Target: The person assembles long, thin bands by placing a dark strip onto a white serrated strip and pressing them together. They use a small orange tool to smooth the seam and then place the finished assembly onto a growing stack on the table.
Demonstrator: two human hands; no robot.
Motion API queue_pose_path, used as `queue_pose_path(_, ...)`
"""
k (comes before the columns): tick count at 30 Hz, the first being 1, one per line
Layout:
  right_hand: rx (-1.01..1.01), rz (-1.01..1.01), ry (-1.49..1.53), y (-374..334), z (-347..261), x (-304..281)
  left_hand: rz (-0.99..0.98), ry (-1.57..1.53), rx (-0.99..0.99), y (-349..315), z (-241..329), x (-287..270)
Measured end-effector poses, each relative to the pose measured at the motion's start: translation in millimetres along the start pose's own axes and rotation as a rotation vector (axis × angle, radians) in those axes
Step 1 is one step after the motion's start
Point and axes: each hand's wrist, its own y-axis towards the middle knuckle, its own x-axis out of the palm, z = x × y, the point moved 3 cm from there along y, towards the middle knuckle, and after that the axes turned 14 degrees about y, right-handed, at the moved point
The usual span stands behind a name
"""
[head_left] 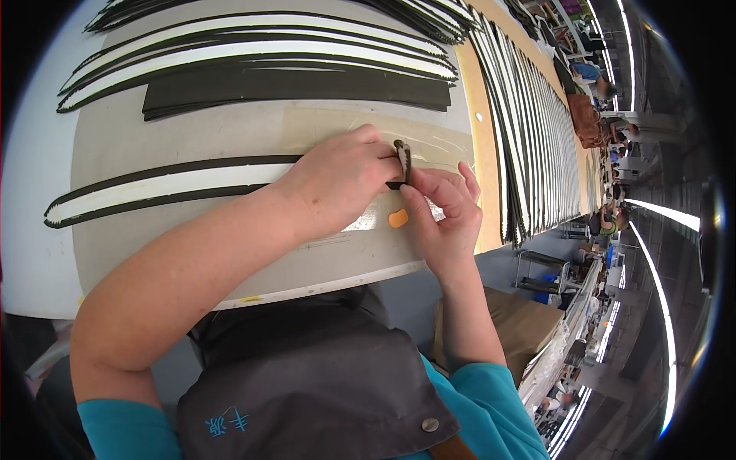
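Observation:
A long white strip with black edges [176, 182] lies across the work table, bowed in outline, its right part running under my hands. My left hand [345, 176] is closed over that right part, fingers curled; their tips are hidden. Thumb and fingers of my right hand [445, 207] pinch at the strip's end, touching the left fingertips. Between the hands stands a narrow, dark, upturned piece [405, 159] with a pale notched edge; it looks like the strip's end folded up. A small orange piece [398, 218] lies just below, left of my right thumb.
Several similar black-edged strips [253, 52] lie at the far side, with a stack of plain black strips [299, 92] in front. To the right, many more strips lie overlapped in a row [529, 130]. Beyond are a brown bag [585, 121], a metal stool [540, 268] and people at work.

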Motion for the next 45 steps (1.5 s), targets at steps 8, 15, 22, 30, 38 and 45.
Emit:
queue_pose_path(8,-0.059,-0.114,-0.074,-6,0,-5,-0.026,-0.335,-0.322,3,-1,-24)
queue_pose_path(15,-0.034,-0.125,-0.01,-10,7,-7,-0.08,-0.182,-0.234,-17,-5,-42)
queue_pose_path(22,-0.058,-0.135,0.0,-10,13,-8,0.004,-0.025,-0.117,-23,-5,-39)
queue_pose_path(30,-0.135,-0.198,-0.068,-5,9,-17,-0.022,0.063,-0.14,-21,0,-39)
queue_pose_path(38,-0.171,-0.257,-0.08,4,2,-20,-0.053,0.076,-0.154,-21,1,-40)
queue_pose_path(45,-0.183,-0.3,-0.107,4,11,-16,-0.064,0.076,-0.149,-20,0,-40)
